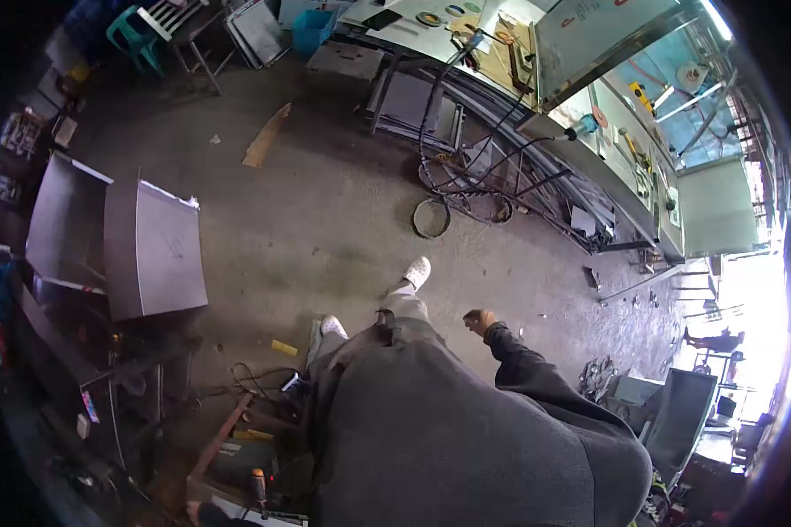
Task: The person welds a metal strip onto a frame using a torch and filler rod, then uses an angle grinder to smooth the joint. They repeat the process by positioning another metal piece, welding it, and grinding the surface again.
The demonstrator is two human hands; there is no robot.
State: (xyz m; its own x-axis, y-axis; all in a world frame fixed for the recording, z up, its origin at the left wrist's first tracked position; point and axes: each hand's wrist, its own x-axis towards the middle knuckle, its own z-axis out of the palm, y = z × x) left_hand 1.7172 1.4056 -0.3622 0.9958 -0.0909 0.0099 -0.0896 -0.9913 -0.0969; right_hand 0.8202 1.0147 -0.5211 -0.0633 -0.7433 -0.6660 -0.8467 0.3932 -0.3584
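My right hand [479,321] hangs over the floor, right of my legs, at the end of a dark sleeve. Its fingers look curled in; whether they hold anything is too small to see. At the bottom left edge, part of my left hand [193,508] shows dimly beside a dark cuff, its fingers lost in shadow. Close to it are a reddish-brown bar [222,436] and a screwdriver with an orange handle [258,486]. My white shoes [418,273] are apart on the concrete, one ahead of the other.
Bent sheet-metal boxes [158,250] stand at left. A long workbench [620,162] along the right carries tools and an angle grinder [582,127]. Coiled hoses [431,217] lie on the floor before it. A brown strip [266,135] and a yellow block [284,348] lie on the floor.
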